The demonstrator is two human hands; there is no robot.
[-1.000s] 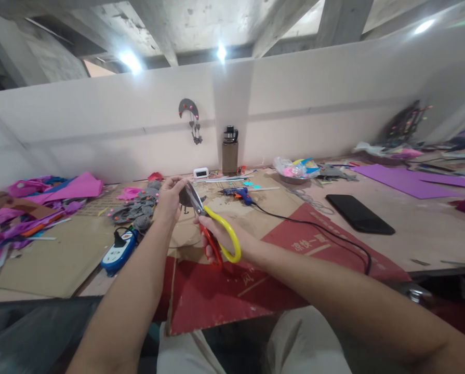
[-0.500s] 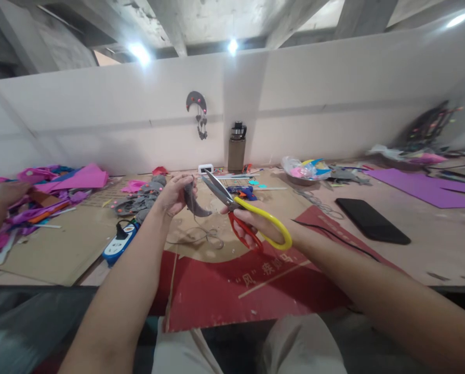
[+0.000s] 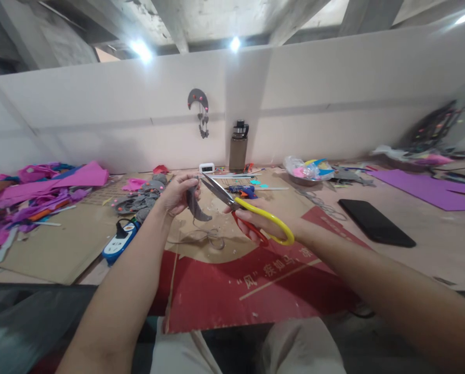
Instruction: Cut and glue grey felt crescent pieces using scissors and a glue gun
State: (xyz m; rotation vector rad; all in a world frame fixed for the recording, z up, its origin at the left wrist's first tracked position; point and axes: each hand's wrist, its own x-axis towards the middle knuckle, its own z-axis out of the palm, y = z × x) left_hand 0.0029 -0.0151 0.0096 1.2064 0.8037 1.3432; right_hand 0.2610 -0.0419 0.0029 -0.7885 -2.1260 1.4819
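Your left hand [image 3: 176, 194] is curled nearly closed, thumb and fingertips pinching the top of a grey felt piece [image 3: 196, 206], which hangs down from the grip and curves off to the right at its lower end. Your right hand [image 3: 261, 221] is closed through the loops of the scissors [image 3: 234, 201]: the yellow loop lies over the back of your fingers and the red one sits under them.

A second ago the blades were right against the felt and your two hands were together. Now your right hand has drawn off to the right and the scissors are clear of the felt, with the blade tips just beside your left thumb. Your left hand has hardly shifted.

The scissors' long axis runs on a slant, handles low at the right and tips up and to the left, aimed at your left hand. The blades look almost together; I cannot tell if a slit remains.

Below both hands lies red cardboard [image 3: 255, 291] on the table [image 3: 430, 244]. A glue gun [image 3: 242, 191] sits just beyond your right hand.
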